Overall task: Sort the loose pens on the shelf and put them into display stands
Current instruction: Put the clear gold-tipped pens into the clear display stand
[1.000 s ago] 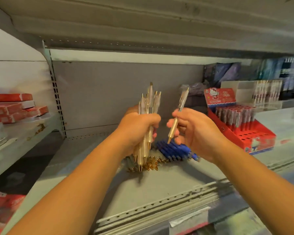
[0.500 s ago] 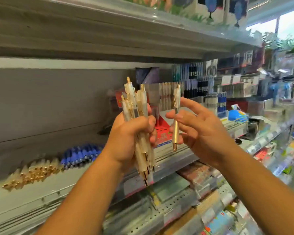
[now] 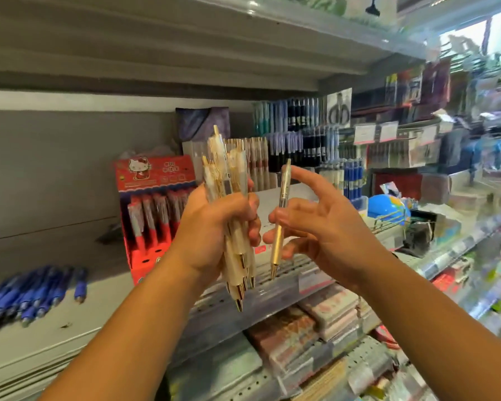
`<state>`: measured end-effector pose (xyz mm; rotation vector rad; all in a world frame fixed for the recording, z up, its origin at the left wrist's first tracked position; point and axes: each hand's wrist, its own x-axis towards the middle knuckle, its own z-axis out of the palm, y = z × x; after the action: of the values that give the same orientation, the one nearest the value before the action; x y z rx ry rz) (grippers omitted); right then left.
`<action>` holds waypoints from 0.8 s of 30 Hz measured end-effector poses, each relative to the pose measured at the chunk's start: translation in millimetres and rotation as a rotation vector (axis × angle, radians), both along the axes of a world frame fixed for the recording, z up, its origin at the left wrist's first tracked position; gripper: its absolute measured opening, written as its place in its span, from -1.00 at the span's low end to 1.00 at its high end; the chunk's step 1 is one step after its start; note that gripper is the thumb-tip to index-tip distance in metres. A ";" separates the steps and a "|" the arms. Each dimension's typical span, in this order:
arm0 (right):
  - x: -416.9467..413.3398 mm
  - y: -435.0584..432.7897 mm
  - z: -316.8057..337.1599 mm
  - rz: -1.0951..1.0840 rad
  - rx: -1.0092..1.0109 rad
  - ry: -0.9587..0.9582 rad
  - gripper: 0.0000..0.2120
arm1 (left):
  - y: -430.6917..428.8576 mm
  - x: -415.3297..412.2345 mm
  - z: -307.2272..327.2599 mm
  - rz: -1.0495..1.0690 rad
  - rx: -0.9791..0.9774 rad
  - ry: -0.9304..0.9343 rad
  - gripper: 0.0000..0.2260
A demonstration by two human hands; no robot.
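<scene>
My left hand (image 3: 214,227) grips a bundle of several gold-and-clear pens (image 3: 229,175), upright with tips pointing down. Just to its right, my right hand (image 3: 315,224) pinches a single gold pen (image 3: 281,218) between thumb and fingers, also upright, the index finger stretched out. Both hands are held in front of the grey shelf (image 3: 99,308). A red display stand (image 3: 154,209) with a cartoon cat header stands on the shelf behind my left hand, holding several red-wrapped pens. Loose blue pens (image 3: 32,293) lie in a row on the shelf at far left.
Clear display stands with dark, blue and pale pens (image 3: 301,146) fill the back of the shelf to the right. A blue globe-like item (image 3: 388,206) sits further right. Packaged goods (image 3: 310,331) lie on the shelf below. Another shelf hangs overhead.
The view has swung to the right, so the blue pens now sit far left and the red stand is in full view. Both hands keep their pens in much the same pose.
</scene>
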<state>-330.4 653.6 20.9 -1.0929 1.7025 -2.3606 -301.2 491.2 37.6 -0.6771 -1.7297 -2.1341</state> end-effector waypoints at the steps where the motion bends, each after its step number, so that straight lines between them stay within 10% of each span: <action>1: -13.1 -2.1 1.3 -0.007 0.017 0.018 -0.38 | -1.8 -11.1 2.8 0.027 -0.006 0.013 -0.77; 16: -199.9 -80.2 30.2 -0.201 0.312 0.489 -0.54 | -45.4 -129.3 48.1 0.495 -0.086 -0.018 -0.85; 24: -233.5 -98.0 7.1 -0.063 0.246 0.531 -0.49 | -47.5 -154.6 36.6 0.652 -0.133 -0.112 -0.53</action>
<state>-563.8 555.6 28.0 -1.7432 2.1337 -1.9219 -455.9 443.7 74.3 0.0020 -1.8320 -1.6351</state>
